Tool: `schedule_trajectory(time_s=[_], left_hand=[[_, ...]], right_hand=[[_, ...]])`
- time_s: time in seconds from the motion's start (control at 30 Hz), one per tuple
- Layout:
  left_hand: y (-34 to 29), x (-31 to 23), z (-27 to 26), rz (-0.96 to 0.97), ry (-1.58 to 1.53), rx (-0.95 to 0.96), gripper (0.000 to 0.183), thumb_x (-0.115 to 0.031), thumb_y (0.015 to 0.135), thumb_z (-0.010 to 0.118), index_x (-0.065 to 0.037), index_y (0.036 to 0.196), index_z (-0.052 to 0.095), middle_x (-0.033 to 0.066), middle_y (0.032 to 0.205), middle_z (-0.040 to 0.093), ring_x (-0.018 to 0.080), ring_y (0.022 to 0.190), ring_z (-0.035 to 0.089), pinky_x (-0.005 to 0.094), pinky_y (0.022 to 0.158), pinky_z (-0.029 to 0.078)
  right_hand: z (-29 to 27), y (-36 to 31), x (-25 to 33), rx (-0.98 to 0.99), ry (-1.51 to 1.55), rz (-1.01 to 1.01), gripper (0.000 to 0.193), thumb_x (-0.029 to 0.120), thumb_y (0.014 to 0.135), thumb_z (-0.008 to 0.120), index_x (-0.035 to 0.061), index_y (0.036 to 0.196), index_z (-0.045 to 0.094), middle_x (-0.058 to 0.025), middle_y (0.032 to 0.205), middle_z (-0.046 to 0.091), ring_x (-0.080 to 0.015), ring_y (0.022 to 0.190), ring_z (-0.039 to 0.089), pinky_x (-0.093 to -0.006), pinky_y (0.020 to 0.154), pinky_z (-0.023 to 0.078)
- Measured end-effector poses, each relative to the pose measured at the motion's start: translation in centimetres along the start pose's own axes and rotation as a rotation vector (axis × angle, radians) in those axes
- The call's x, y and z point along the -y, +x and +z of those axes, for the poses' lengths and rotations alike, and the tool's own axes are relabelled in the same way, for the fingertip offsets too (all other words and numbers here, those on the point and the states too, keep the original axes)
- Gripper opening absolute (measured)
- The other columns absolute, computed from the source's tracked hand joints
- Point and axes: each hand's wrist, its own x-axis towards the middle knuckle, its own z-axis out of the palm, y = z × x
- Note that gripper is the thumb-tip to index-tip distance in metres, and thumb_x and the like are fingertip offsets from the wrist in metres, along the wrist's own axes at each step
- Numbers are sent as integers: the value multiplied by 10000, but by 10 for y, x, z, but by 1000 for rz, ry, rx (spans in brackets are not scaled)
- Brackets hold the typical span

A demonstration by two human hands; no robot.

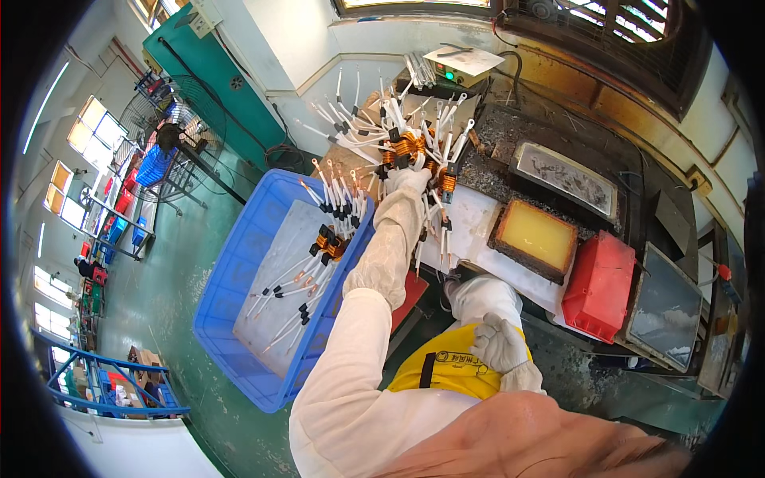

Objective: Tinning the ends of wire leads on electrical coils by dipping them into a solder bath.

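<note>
My left hand (pixel 407 180), in a white glove, reaches forward with its fingers closed round an orange copper-wound coil (pixel 409 148). White sleeved leads with metal ring lugs fan out from a crowd of such coils on the bench; the fingertips are partly hidden among them. Close to my body, my right hand (pixel 500 344), also gloved, hovers before the yellow apron (pixel 446 365) with loosely bent fingers apart and nothing in them. A blue plastic crate (pixel 231 253) stands left of my left arm, holding more coils (pixel 329 243) with white leads and black sleeves.
Right of the coils are a rectangular pot of yellowish material (pixel 532 239), a grey-surfaced metal trough (pixel 566 182) and a red plastic bin (pixel 599 287). A control box with a green light (pixel 451 76) sits at the back. A large fan (pixel 169 137) stands at the far left.
</note>
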Motion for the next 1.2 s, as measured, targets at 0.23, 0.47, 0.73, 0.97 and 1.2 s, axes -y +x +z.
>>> schedule_trajectory(time_s=[0.23,0.47,0.73,0.97,1.2], left_hand=[[27,24,-14,253,-96,64,623,-461,667,701,18,1067,702,218,1104,684,316,1072,641,365,930,478],[47,57,41,171,-892,441,214,-209,816,714,-14,894,676,98,767,662,200,636,653,335,556,527],[-63,55,35,389,-823,201,311,-286,802,651,6,900,695,58,770,666,161,650,617,322,620,474],[-131,78,14,289,-352,83,540,-447,727,678,32,974,716,161,879,720,269,863,695,367,781,500],[-129,102,23,258,-509,90,538,-447,717,689,9,1003,717,167,901,718,293,870,687,372,809,494]], right_hand=[[14,1,0,-147,-99,-31,239,334,988,555,146,1133,585,-41,932,579,-249,872,622,-484,853,521],[17,2,-6,-159,-144,-20,258,337,977,570,136,1135,611,-52,931,558,-234,834,570,-479,838,517],[13,-6,-2,-189,-188,-47,322,364,963,591,120,1173,597,-63,943,581,-240,848,587,-459,845,506],[17,-10,-3,-191,-178,-89,320,336,995,532,85,1184,590,-79,971,596,-230,804,573,-449,820,509],[15,-9,-7,-206,-203,-83,348,344,989,545,75,1205,590,-131,1004,632,-263,834,609,-461,826,522]])
